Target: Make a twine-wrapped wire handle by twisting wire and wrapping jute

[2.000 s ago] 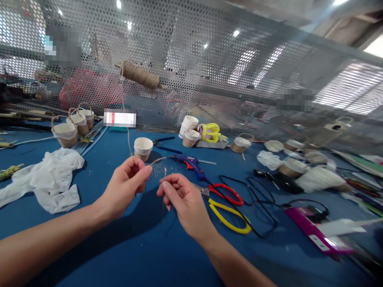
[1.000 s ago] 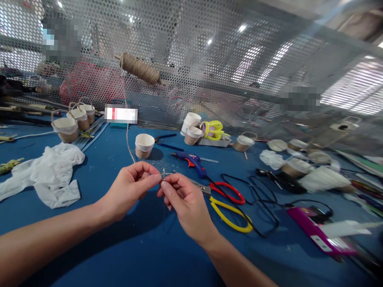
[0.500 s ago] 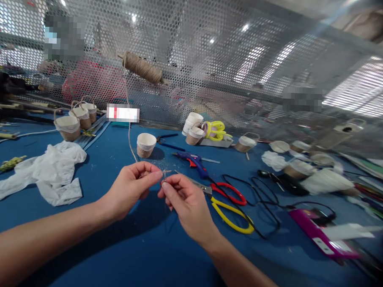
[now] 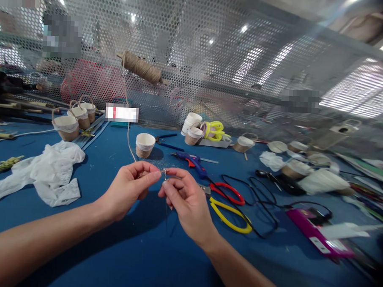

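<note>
My left hand pinches the end of a brown twine that runs up to a spool hung on the mesh screen. Close beside it, my right hand pinches a thin metal needle, its eye upright between thumb and forefinger. The twine end meets the needle's eye where the fingertips of both hands almost touch, above the blue table. A thin thread hangs down below my right hand.
A white paper cup stands just beyond my hands. A blue glue gun, red and yellow scissors, black cables and a pink phone lie to the right. White plastic and small handled cups sit left. A person sits behind the mesh.
My hands came together: two seconds ago the twine end stood apart from the needle, now it meets the needle's eye. The view shifted slightly.
</note>
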`<action>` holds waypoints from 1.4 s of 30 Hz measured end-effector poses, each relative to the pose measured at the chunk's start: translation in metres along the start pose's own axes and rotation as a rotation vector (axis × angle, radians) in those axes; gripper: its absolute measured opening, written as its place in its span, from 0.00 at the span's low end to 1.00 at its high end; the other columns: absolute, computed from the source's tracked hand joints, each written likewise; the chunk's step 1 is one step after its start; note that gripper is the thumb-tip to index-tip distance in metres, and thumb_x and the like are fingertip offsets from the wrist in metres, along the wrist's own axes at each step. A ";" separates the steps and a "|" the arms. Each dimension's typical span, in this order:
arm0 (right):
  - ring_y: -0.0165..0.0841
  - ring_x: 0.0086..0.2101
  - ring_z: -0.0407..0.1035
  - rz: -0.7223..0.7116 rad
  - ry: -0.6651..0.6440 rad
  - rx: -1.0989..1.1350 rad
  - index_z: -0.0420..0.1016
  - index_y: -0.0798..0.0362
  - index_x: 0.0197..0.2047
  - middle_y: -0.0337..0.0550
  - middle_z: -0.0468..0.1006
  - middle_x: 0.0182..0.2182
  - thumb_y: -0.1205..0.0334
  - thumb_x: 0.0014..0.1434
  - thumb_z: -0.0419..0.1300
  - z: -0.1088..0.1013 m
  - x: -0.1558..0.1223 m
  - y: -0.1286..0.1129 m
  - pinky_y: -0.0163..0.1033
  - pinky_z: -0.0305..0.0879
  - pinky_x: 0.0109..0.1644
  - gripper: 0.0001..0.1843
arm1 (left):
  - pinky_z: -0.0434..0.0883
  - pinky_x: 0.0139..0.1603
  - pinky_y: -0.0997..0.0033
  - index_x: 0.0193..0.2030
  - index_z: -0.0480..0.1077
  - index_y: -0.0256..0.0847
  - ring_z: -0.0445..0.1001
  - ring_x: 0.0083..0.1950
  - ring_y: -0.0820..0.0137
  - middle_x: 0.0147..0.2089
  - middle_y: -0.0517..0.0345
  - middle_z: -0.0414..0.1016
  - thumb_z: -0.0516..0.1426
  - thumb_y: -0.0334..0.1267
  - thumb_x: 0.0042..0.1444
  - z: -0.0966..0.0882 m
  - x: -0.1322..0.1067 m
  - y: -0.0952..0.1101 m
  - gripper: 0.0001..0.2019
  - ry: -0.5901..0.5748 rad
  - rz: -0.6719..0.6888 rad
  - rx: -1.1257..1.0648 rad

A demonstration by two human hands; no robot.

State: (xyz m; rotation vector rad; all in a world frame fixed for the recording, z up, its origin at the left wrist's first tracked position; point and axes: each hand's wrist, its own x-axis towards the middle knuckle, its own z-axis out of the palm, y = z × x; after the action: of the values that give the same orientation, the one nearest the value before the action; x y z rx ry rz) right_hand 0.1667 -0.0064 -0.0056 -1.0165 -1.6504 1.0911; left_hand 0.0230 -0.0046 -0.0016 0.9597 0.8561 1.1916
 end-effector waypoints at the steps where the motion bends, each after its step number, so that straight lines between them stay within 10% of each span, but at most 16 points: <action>1: 0.24 0.20 0.60 -0.002 0.000 -0.001 0.62 0.52 0.42 0.35 0.69 0.22 0.60 0.57 0.53 0.000 0.000 0.000 0.30 0.57 0.22 0.10 | 0.45 0.16 0.79 0.27 0.65 0.35 0.50 0.14 0.85 0.13 0.70 0.57 0.60 0.40 0.46 0.000 0.000 0.000 0.11 0.003 0.002 0.003; 42: 0.25 0.21 0.63 -0.015 0.001 -0.090 0.63 0.52 0.31 0.36 0.70 0.22 0.59 0.55 0.54 0.001 -0.001 0.002 0.31 0.59 0.22 0.06 | 0.52 0.18 0.80 0.27 0.65 0.36 0.59 0.19 0.83 0.21 0.66 0.64 0.62 0.36 0.43 0.001 0.000 -0.002 0.09 -0.017 0.019 0.013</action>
State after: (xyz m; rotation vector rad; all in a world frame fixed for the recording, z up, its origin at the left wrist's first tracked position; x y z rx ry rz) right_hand 0.1666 -0.0074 -0.0076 -1.0603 -1.7168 1.0137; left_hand 0.0241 -0.0046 -0.0030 0.9890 0.8436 1.1946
